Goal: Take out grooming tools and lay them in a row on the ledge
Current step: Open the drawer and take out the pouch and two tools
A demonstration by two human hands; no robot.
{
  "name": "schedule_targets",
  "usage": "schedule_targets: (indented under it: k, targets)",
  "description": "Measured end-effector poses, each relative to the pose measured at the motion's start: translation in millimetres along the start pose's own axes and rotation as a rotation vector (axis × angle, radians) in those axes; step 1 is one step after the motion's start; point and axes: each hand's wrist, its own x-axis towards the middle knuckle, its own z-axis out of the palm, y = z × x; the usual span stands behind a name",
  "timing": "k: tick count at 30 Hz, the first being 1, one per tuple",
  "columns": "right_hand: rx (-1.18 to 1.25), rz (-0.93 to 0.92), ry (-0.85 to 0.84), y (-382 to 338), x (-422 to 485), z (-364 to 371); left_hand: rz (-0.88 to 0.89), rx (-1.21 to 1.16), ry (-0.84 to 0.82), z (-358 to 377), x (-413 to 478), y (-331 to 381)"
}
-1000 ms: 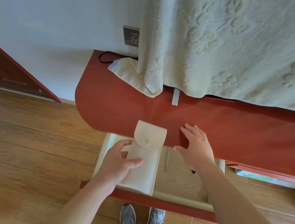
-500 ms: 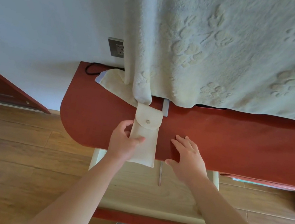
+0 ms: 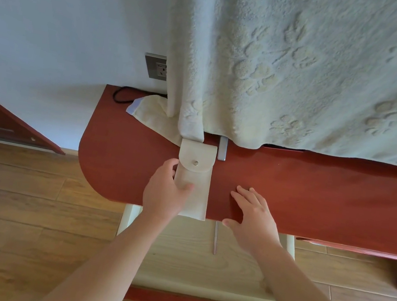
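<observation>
My left hand [image 3: 166, 192] has its grip on the cream pouch [image 3: 196, 176]. My thumb is on top and my fingers curl round its left edge. The pouch lies flat on the red counter [image 3: 316, 197], which I think is the ledge. Its bottom end pokes a little past the front edge, above the open drawer [image 3: 197, 269]. The flap is shut with a small snap [image 3: 195, 162].

My right hand [image 3: 252, 215] lies flat on the counter near the pouch, fingers straight, holding nothing.

So I am at the start, and no tools are out yet. Next I must pop the snap and lift the flap while one hand holds the pouch down.

A thin metal stick [image 3: 215, 238] lies in the drawer. It may be a tool, but it is too small to tell.
</observation>
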Motion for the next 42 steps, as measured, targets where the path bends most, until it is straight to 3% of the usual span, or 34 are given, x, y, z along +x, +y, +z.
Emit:
schedule_targets:
  k: [3,6,42]
  targets:
    - [-0.002,0.004,0.000,-1,0,0,0.214,0.191,0.060,-3,-5,-2]
    - [-0.004,0.005,0.003,-1,0,0,0.375,0.294,-0.002,3,-13,-3]
    - [0.012,-0.012,0.014,1,-1,1,0.374,0.332,-0.009,20,-14,0]
